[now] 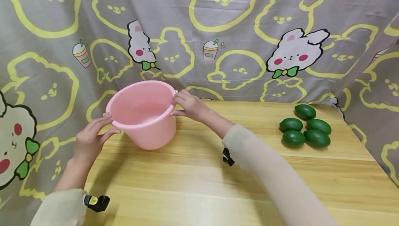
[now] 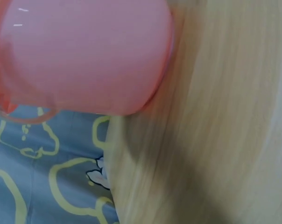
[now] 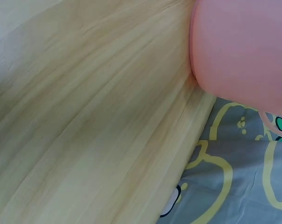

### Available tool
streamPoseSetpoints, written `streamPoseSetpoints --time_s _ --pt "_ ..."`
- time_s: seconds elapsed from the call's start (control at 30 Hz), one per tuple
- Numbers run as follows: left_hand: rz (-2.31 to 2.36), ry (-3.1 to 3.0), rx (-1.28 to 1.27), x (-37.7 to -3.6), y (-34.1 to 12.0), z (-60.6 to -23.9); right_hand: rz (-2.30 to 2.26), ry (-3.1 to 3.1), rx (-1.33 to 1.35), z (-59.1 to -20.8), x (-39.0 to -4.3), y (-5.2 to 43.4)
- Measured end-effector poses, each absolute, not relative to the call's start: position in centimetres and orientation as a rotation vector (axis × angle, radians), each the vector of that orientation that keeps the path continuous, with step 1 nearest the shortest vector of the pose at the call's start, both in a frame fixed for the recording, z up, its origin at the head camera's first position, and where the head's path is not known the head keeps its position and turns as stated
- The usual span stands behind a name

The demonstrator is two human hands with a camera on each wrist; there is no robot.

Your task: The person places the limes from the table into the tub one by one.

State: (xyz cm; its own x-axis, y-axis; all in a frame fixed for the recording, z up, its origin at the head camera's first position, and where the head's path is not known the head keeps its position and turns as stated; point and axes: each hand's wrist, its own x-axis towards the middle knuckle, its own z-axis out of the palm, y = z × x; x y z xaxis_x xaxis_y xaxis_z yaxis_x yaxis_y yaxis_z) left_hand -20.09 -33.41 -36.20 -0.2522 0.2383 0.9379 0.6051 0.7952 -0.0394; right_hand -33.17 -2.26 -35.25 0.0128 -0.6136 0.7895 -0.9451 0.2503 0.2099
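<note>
Hands are holding the pink bucket (image 1: pixel 141 115) at the table's (image 1: pixel 199 184) far-left part: left hand (image 1: pixel 90 137) pinching the near rim, right hand (image 1: pixel 190 106) gripping the far-right rim. Five green avocados (image 1: pixel 307 125) are lying well right of this grip, before the bunny curtain (image 1: pixel 218 28).

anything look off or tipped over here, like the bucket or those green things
The pink bucket is tilted, its mouth leaning toward the camera, with the left hand and right hand on opposite sides of its rim. It looks empty; nothing spilled. The five green fruits lie clustered on the wooden table, undisturbed.
</note>
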Motion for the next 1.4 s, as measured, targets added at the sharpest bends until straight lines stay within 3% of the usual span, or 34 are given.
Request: streamPoseSetpoints --time_s 1.4 --pt "-0.500 -1.695 -0.758 -21.1 -29.6 -36.0 0.390 -1.625 1.393 -35.5 -32.0 1.4"
